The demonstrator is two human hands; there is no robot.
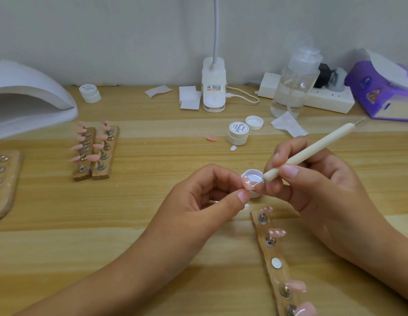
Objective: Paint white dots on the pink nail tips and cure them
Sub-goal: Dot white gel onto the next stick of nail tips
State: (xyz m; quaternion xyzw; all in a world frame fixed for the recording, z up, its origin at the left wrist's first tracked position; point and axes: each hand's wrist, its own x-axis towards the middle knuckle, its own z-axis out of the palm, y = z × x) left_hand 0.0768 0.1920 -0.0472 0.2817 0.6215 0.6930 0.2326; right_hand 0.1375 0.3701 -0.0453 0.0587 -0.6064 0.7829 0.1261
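Note:
My left hand (212, 190) pinches a pink nail tip (247, 184) on its small stand, between thumb and fingers. My right hand (312, 179) grips a cream dotting pen (312, 149) like a pencil; its metal point touches the nail tip, which shows white dots. Just behind stands an open little pot of white gel (253, 175). A wooden holder strip (272, 265) lies below my right hand; on it two pink tips (277, 232) carry white dots, two nearer ones (295, 286) are plain pink, and one magnet spot is bare. The white curing lamp (27, 99) stands at the far left.
Two more wooden holders with plain pink tips (93, 151) stand left of centre, another holder (2, 179) at the left edge. Behind are closed gel jars (238, 133), a loose lid (254, 122), a loose pink tip (211, 138), a desk lamp base (213, 87), a clear bottle (294, 83), wipes, a power strip and a purple box (380, 92).

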